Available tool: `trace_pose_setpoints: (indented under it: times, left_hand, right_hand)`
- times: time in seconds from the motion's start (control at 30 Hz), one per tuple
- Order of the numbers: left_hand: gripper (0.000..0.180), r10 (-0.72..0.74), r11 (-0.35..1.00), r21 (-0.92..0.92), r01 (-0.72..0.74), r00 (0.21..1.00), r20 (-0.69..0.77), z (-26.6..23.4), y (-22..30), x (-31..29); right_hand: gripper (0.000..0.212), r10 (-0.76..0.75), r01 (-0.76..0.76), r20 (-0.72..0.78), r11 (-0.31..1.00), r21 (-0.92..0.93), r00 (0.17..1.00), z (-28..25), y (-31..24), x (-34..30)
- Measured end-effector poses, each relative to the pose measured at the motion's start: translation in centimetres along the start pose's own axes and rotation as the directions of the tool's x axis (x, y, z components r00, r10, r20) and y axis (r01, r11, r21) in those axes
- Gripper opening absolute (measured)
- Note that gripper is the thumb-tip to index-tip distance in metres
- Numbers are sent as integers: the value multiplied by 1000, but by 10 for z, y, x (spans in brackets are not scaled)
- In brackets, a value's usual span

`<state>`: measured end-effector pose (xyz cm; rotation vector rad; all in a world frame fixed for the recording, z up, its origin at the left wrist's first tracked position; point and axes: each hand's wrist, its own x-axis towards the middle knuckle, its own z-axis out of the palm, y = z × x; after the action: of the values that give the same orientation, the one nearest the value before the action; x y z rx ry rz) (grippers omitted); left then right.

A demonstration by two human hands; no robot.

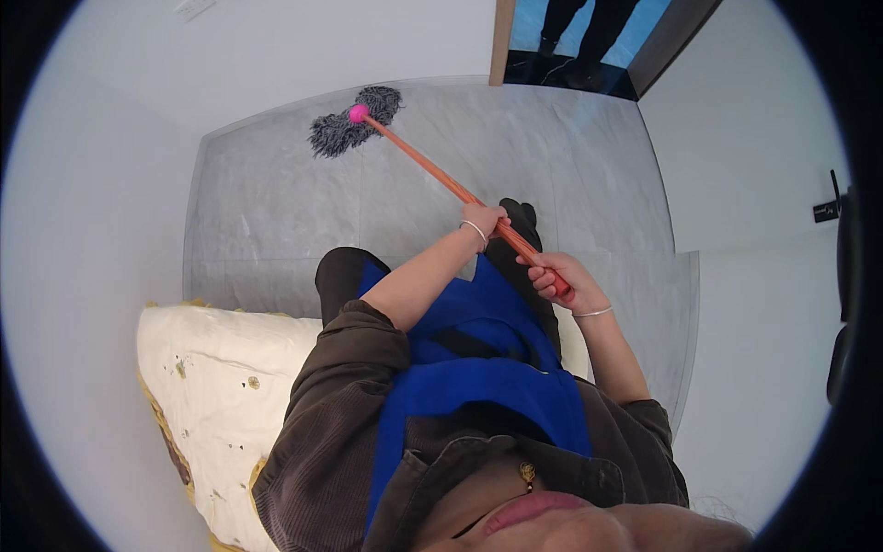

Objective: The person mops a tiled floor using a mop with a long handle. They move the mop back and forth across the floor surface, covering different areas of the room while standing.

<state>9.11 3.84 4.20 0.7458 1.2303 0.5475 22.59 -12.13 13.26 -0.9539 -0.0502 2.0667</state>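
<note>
A mop with a wood-grained orange-red handle (428, 166) slants across the view, from near my body to the far left. Its shaggy grey mop head (336, 134) lies on the floor, joined to the handle by a round pink piece (359, 113). My left hand (484, 219) is closed round the shaft partway down. Around the upper end of the handle, nearer my body, my right hand (557, 276) is closed too.
Grey tiled floor (276, 207) meets white walls on several sides. A cream patterned cover (230, 377) lies at my near left. At the far right, a doorway (575, 78) shows a person's dark-clad legs (589, 37). Dark objects (844, 248) sit by the right wall.
</note>
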Motion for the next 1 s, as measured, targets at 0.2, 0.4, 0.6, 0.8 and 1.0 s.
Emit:
trace_pose_setpoints:
  times: [0.2, 0.4, 0.6, 0.8, 1.0]
  left_hand:
    - [11, -19, 1000, 7, 18, 993, 113, 30, -32, -29]
    - [12, -67, 997, 46, 57, 966, 249, 60, -47, -54]
    - [18, -93, 993, 93, 66, 940, 327, 86, -51, -81]
    - [21, -182, 980, 157, 119, 851, 493, 97, -52, -103]
    - [22, -181, 984, 107, 146, 811, 556, 110, -72, -113]
  right_hand:
    - [25, -61, 63, -66, 997, 32, 996, -17, 29, -48]
    - [28, -132, 142, -148, 988, 56, 980, -19, 51, -92]
    - [30, -187, 226, -227, 961, 162, 956, -4, 76, -125]
    - [29, -252, 320, -311, 928, 191, 916, 23, 103, -148]
    - [32, -279, 290, -460, 956, -47, 843, 56, 127, -190]
